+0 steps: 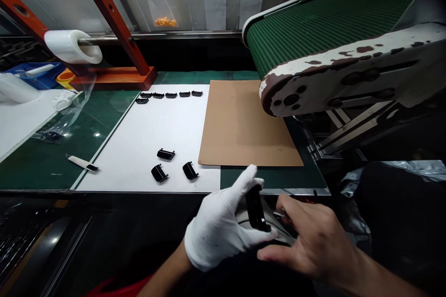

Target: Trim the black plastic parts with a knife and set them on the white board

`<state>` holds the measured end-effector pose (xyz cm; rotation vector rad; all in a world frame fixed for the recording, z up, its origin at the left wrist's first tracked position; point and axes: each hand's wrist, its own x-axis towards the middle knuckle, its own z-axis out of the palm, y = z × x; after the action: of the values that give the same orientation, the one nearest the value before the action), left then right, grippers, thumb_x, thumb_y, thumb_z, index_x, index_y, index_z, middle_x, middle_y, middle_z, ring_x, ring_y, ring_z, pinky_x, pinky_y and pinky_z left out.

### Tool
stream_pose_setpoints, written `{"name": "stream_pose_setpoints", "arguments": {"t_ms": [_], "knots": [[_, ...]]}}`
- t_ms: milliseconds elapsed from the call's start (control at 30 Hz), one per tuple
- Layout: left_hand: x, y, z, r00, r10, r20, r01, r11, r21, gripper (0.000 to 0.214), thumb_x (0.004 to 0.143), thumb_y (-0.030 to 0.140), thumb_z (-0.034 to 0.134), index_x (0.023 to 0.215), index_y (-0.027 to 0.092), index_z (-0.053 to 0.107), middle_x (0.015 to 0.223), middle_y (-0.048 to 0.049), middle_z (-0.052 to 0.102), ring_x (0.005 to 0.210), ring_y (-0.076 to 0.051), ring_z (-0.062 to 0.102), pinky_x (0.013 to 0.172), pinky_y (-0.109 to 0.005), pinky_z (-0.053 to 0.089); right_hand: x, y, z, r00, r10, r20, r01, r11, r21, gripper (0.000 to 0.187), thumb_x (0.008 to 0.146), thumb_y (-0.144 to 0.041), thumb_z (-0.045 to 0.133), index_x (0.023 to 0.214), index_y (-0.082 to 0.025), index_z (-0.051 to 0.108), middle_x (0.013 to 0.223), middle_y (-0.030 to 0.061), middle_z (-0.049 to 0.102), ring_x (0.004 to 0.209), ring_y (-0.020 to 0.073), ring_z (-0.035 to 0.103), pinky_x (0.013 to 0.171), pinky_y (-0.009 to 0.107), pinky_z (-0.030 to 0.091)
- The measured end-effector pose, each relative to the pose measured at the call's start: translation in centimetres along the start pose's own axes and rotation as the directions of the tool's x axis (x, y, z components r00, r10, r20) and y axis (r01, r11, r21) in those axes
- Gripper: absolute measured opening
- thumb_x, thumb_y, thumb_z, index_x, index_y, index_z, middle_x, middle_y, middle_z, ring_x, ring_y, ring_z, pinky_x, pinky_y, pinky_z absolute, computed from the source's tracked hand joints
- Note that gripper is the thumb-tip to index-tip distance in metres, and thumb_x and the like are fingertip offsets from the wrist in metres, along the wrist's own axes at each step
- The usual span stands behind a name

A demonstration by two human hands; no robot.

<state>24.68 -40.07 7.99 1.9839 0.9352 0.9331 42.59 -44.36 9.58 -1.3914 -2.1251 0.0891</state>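
Observation:
My left hand (223, 222), in a white glove, grips a glossy black plastic part (256, 209) by its two ends, between thumb and fingers. Bare and curled, my right hand (313, 236) is just right of that part, with a gap between them. A thin pale tip (278, 214) pokes out at its index finger; the rest of it is hidden. Three similar black parts lie loose near the front of a white sheet (139, 134): one at the back (166, 154), one at left (159, 173) and one at right (190, 171). Several more form a row (170, 95) farther back.
A brown cardboard sheet (247, 125) lies right of the white one. The green conveyor (320, 23) overhangs the table's right side. At left are a utility knife (82, 163), a plastic film roll (71, 46) on an orange stand (111, 79), and a blue bin (38, 74).

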Motion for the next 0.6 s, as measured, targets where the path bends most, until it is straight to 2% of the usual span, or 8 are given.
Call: {"name": "stream_pose_setpoints", "arguments": {"t_ms": [67,167,233,333,400,467,533,600], "knots": [[-0.2,-0.1,-0.4,0.999,0.035,-0.004,-0.035,0.996,0.086,0.096,0.063,0.030,0.082,0.143,0.025,0.030,0.121,-0.0049,0.065,0.100,-0.019,0.068,0.089,-0.024,0.055,-0.7,-0.2,0.2,0.977,0.212,0.012,-0.211,0.961,0.181,0.064,0.079,-0.080,0.024,0.076,-0.021,0.049,0.048,-0.0058,0.042,0.038,0.0115,0.040,0.039,0.025,0.032],[-0.3,-0.4,-0.9,0.998,0.054,-0.019,-0.050,0.980,0.194,0.095,0.067,0.028,0.080,0.145,0.024,0.026,0.122,-0.0061,0.064,0.102,-0.018,0.067,0.090,-0.023,0.054,-1.7,0.0,0.9,0.882,0.455,0.119,-0.464,0.801,0.377,0.062,0.090,-0.066,0.011,0.093,-0.022,0.055,0.051,-0.0042,0.042,0.044,0.0144,0.044,0.042,0.026,0.035],[-0.4,-0.7,-1.2,0.999,0.036,-0.011,-0.033,0.970,0.239,0.093,0.067,0.026,0.079,0.144,0.022,0.027,0.124,-0.0081,0.063,0.105,-0.018,0.065,0.092,-0.024,0.053,-2.1,0.2,1.9,0.826,0.541,0.160,-0.553,0.721,0.417,0.051,0.095,-0.051,0.017,0.100,-0.021,0.058,0.056,-0.0028,0.045,0.048,0.0144,0.047,0.045,0.025,0.037],[-0.6,-1.6,-1.8,0.999,-0.030,0.010,0.026,0.958,0.285,0.089,0.067,0.024,0.079,0.142,0.016,0.031,0.125,-0.0117,0.062,0.109,-0.020,0.063,0.095,-0.028,0.051,-2.6,0.5,3.3,0.793,0.557,0.246,-0.604,0.664,0.441,0.044,0.095,-0.047,0.029,0.101,-0.020,0.063,0.055,-0.0032,0.044,0.047,0.0132,0.046,0.045,0.024,0.037],[-0.8,-2.2,-2.3,0.997,-0.080,0.016,0.072,0.948,0.311,0.087,0.067,0.023,0.078,0.140,0.014,0.033,0.125,-0.0135,0.062,0.110,-0.022,0.063,0.096,-0.031,0.051,-2.7,0.9,3.9,0.795,0.532,0.291,-0.606,0.670,0.429,0.043,0.093,-0.049,0.036,0.097,-0.021,0.068,0.051,-0.0040,0.043,0.045,0.0130,0.046,0.044,0.023,0.038],[-1.0,-2.8,-2.7,0.993,-0.118,0.018,0.105,0.935,0.339,0.086,0.068,0.021,0.078,0.140,0.014,0.033,0.128,-0.0146,0.060,0.114,-0.024,0.061,0.097,-0.034,0.050,-2.0,1.5,4.1,0.809,0.519,0.276,-0.588,0.716,0.375,0.044,0.091,-0.052,0.040,0.091,-0.023,0.072,0.048,-0.0036,0.047,0.044,0.0135,0.048,0.043,0.023,0.039],[-1.2,-3.3,-2.9,0.990,-0.144,0.010,0.130,0.920,0.370,0.085,0.070,0.020,0.076,0.142,0.016,0.031,0.132,-0.0144,0.056,0.117,-0.025,0.058,0.098,-0.035,0.050,-0.3,2.8,4.5,0.834,0.515,0.198,-0.550,0.804,0.226,0.047,0.090,-0.056,0.040,0.086,-0.024,0.074,0.051,-0.0011,0.057,0.047,0.0154,0.055,0.044,0.024,0.040],[-1.5,-3.5,-3.0,0.986,-0.168,-0.013,0.158,0.901,0.404,0.084,0.071,0.020,0.074,0.142,0.018,0.030,0.134,-0.0139,0.055,0.116,-0.025,0.059,0.097,-0.035,0.051,2.3,4.8,5.5,0.857,0.508,0.090,-0.511,0.860,0.008,0.051,0.088,-0.061,0.041,0.087,-0.023,0.074,0.063,0.0032,0.067,0.058,0.0200,0.062,0.048,0.026,0.042]]}}
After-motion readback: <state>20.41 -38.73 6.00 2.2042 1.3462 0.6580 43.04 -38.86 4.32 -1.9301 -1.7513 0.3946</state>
